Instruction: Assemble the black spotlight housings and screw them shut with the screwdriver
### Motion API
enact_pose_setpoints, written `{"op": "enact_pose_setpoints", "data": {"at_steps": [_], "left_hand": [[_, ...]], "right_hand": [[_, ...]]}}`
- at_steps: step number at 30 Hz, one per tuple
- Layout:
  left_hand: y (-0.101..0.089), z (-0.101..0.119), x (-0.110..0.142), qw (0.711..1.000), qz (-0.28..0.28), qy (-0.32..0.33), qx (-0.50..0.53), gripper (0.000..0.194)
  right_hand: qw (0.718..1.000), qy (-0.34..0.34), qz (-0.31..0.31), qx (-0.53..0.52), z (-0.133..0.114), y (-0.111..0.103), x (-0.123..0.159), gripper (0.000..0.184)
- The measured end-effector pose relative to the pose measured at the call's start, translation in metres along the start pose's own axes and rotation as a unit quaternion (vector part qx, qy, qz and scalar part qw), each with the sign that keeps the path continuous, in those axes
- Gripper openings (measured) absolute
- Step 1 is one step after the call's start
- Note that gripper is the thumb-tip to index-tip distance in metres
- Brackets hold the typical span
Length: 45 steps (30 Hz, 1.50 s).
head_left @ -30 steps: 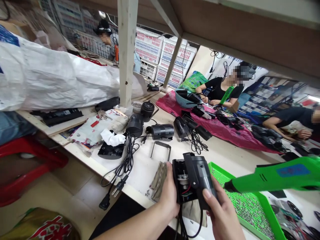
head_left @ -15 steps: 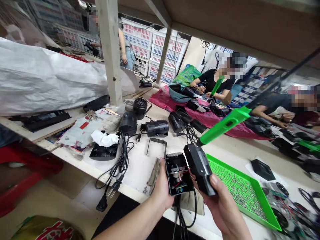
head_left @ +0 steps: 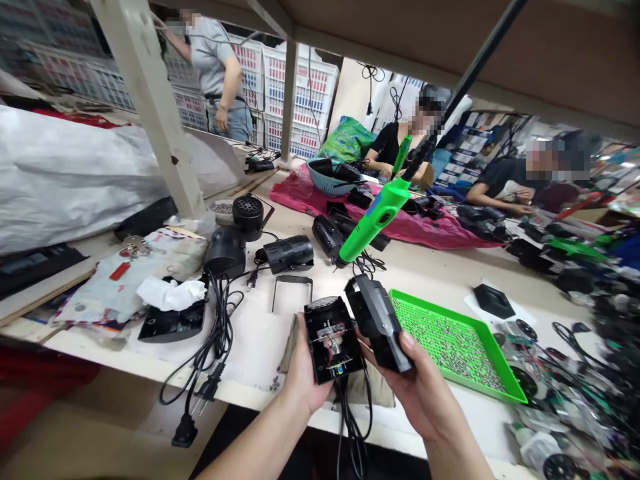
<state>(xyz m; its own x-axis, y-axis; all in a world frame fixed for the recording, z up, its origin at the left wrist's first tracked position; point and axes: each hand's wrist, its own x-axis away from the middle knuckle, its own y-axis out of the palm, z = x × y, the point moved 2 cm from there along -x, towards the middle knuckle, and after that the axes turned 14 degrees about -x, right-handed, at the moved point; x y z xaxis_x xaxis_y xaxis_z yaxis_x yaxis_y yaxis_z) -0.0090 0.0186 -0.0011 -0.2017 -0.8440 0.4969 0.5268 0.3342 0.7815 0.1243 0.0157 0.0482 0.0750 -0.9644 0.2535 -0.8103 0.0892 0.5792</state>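
My left hand [head_left: 303,373] is closed on an open black housing half [head_left: 334,343], whose inside shows a small motor, red wires and a circuit board. A black cable [head_left: 354,427] hangs down from it. In my right hand [head_left: 417,373] is the matching black housing cover [head_left: 379,323], tilted and close beside the open half, but not fitted over it. Just above the two parts hangs a green electric screwdriver [head_left: 376,220], which neither hand touches. A thin black bracket [head_left: 293,280] lies on the table beyond my left hand.
Right of my hands is a green tray [head_left: 510,393] of small screws. Finished-looking black units [head_left: 287,253] and a plugged cord [head_left: 213,383] lie to the left. Motors and wires [head_left: 540,433] crowd the right. Co-workers [head_left: 393,153] sit across; a white post [head_left: 155,113] stands at left.
The view has turned to the right, so most things sit farther left. The green screwdriver has swung toward upright. Both hands still hold the same housing parts, side by side.
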Motion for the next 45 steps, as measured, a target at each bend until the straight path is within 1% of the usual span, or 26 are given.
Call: {"op": "enact_pose_setpoints", "data": {"at_steps": [6, 9, 14, 19, 22, 27, 30, 33, 37, 41, 45], "left_hand": [[0.0, -0.001, 0.001, 1.0, -0.004, 0.006, 0.001, 0.059], [0.0, -0.001, 0.001, 1.0, -0.003, 0.005, 0.0, 0.059], [0.0, -0.001, 0.0, 1.0, -0.007, 0.003, -0.003, 0.062], [0.0, -0.003, 0.001, 1.0, -0.017, 0.004, -0.011, 0.063], [0.002, -0.003, 0.003, 0.999, -0.023, -0.004, -0.023, 0.066], [0.005, -0.003, 0.008, 0.999, 0.002, -0.003, -0.05, 0.065], [0.004, -0.004, 0.009, 0.997, 0.014, 0.003, -0.071, 0.066], [0.002, -0.006, 0.007, 0.997, 0.019, 0.007, -0.076, 0.067], [-0.001, -0.009, 0.003, 0.998, 0.006, 0.006, -0.065, 0.069], [-0.001, -0.008, 0.001, 0.999, -0.014, -0.009, -0.033, 0.071], [0.001, -0.005, 0.001, 1.0, 0.001, -0.013, -0.016, 0.069]], "right_hand": [[0.999, 0.022, -0.018, -0.041, 0.002, -0.005, 0.001, 0.039], [0.998, 0.024, -0.016, -0.062, 0.004, -0.008, 0.0, 0.038], [0.996, 0.024, 0.005, -0.083, 0.005, -0.01, -0.001, 0.039], [0.993, 0.039, 0.025, -0.106, 0.006, -0.011, 0.001, 0.038], [0.992, 0.041, 0.049, -0.107, 0.006, -0.012, 0.002, 0.041], [0.99, 0.035, 0.081, -0.108, 0.007, -0.017, 0.003, 0.044], [0.991, 0.03, 0.083, -0.098, 0.011, -0.023, 0.004, 0.039], [0.994, 0.002, 0.074, -0.076, 0.016, -0.03, 0.004, 0.036], [0.996, -0.028, 0.087, -0.023, 0.022, -0.037, 0.003, 0.049], [0.996, -0.044, 0.081, 0.014, 0.024, -0.035, 0.003, 0.054], [0.995, -0.045, 0.082, 0.027, 0.025, -0.03, 0.003, 0.056]]}}
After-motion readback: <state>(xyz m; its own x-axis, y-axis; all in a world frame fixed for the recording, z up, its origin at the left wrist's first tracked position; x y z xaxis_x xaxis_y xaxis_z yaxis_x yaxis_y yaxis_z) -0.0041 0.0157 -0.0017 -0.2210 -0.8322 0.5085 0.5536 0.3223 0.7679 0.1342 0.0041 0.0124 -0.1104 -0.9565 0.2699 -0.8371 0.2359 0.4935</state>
